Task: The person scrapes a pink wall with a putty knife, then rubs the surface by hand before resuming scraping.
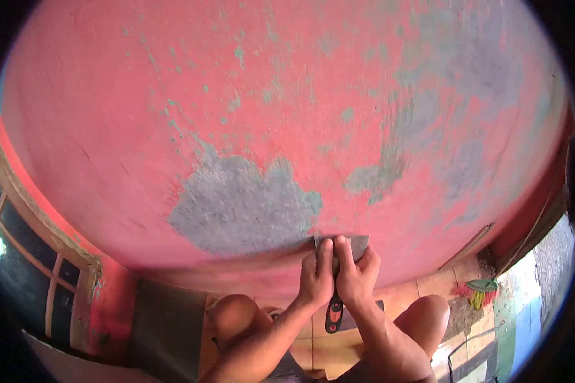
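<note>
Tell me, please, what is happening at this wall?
A person, knees bent, faces a red painted wall. The left hand and right hand press a paint scraper against it, fingers on the blade, its red-and-black handle hanging below. The blade sits at the lower right edge of a grey patch where the paint is gone.

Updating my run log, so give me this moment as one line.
left hand + right hand: both on scraper | blade: against wall | spot: lower right edge of grey patch
</note>
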`<action>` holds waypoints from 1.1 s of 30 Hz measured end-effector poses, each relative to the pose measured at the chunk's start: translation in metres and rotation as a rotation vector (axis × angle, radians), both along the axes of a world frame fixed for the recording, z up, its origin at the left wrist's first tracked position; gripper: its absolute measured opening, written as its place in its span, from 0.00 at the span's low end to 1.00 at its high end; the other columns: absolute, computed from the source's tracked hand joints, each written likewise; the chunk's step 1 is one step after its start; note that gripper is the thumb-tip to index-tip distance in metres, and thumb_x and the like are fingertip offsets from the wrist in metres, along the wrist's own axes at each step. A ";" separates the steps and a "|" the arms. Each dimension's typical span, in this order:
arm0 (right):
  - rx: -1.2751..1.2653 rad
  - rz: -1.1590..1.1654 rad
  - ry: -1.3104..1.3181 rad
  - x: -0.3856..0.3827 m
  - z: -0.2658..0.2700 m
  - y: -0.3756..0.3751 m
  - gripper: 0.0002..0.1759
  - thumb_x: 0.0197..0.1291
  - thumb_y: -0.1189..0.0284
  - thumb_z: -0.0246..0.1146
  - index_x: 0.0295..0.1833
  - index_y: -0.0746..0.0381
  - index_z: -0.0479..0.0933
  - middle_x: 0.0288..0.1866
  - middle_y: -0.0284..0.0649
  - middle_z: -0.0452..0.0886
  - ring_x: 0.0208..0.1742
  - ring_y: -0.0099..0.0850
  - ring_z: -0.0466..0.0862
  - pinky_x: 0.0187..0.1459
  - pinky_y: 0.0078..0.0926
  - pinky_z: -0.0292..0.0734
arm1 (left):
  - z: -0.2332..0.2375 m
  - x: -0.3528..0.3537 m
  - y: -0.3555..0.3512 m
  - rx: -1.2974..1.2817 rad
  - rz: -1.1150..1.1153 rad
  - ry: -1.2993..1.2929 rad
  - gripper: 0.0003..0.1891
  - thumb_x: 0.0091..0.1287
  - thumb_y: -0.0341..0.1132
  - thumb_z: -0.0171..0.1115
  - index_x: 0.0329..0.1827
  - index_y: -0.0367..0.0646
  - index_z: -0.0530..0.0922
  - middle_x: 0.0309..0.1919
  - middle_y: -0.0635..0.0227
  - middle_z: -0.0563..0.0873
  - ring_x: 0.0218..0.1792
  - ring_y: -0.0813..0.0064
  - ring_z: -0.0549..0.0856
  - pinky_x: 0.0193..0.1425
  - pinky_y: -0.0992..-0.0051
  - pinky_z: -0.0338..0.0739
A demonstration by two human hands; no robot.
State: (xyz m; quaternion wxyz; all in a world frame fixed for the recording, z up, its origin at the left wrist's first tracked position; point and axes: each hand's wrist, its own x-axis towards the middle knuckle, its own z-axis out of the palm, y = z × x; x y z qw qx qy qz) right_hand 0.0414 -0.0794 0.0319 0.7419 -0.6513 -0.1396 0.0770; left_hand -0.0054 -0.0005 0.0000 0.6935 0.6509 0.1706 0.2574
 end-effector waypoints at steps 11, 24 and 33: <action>-0.023 -0.011 -0.035 0.001 -0.005 0.002 0.17 0.71 0.65 0.66 0.38 0.71 0.81 0.28 0.35 0.84 0.33 0.19 0.78 0.35 0.26 0.76 | 0.002 0.002 -0.002 0.027 0.018 -0.052 0.27 0.85 0.51 0.43 0.50 0.33 0.82 0.41 0.68 0.86 0.44 0.78 0.82 0.50 0.73 0.77; -0.054 -0.045 -0.108 0.002 0.003 0.005 0.19 0.71 0.64 0.65 0.34 0.71 0.80 0.23 0.36 0.81 0.30 0.17 0.75 0.32 0.28 0.74 | 0.007 0.002 -0.006 0.040 0.076 -0.117 0.26 0.86 0.50 0.44 0.45 0.35 0.81 0.34 0.73 0.84 0.37 0.83 0.79 0.40 0.75 0.76; -0.024 -0.022 -0.092 -0.001 -0.003 0.005 0.18 0.71 0.65 0.66 0.36 0.72 0.80 0.25 0.37 0.82 0.31 0.17 0.76 0.33 0.27 0.75 | 0.003 -0.001 -0.005 0.020 0.056 -0.064 0.25 0.85 0.51 0.44 0.45 0.37 0.79 0.38 0.72 0.81 0.41 0.81 0.77 0.46 0.73 0.74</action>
